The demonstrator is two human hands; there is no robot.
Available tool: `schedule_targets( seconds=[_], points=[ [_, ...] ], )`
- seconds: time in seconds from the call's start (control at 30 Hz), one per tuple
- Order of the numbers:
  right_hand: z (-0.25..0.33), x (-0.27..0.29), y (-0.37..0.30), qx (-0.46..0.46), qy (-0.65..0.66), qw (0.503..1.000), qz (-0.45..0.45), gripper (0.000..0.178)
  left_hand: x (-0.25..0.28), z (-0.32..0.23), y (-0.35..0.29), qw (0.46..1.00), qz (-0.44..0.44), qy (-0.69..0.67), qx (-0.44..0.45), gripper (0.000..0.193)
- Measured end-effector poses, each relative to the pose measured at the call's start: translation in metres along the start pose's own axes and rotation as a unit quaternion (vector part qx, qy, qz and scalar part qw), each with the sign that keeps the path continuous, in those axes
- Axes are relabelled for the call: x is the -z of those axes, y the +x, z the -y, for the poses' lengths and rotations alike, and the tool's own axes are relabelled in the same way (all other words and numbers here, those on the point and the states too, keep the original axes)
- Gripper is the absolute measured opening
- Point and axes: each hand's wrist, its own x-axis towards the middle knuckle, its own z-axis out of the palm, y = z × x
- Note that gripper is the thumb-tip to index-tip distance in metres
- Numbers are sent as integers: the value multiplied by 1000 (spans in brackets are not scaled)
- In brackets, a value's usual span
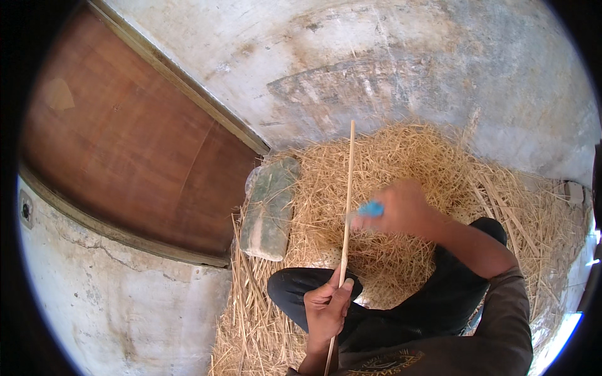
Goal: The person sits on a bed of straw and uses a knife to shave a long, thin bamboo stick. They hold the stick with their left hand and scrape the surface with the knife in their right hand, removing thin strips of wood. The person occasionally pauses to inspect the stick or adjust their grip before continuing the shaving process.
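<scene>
A pale stick (350, 188) runs lengthwise through the frame's centre, pinched at lower centre by the left hand (327, 307). Right of it, the blurred right hand (404, 207) is curled around a blue object (371, 209). Behind lie straw-like shavings (401, 150), mid-frame; a greenish slab (271, 207), centre left; a brown door (138, 138), upper left

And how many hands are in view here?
2: the left hand grips the pale strip at the lower middle; the right hand, blurred, is farther up, right of the strip, holding a blue object. No others show.
</scene>
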Motion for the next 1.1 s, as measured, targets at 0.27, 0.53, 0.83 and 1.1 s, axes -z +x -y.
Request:
schedule_targets(
  seconds=[0.27,0.53,0.83,1.1],
  points=[
    [9,-19,-9,110,-9,992,-53,68,3,5,0,982,-21,167,-82,36],
    [21,-19,-13,159,-12,986,-54,67,9,12,0,979,-13,170,-114,34],
    [14,-34,-8,135,0,991,-21,81,16,19,6,980,-11,166,-111,36],
    [-4,-22,6,88,-75,993,-26,72,19,16,0,994,-8,95,-51,28]
  ],
)
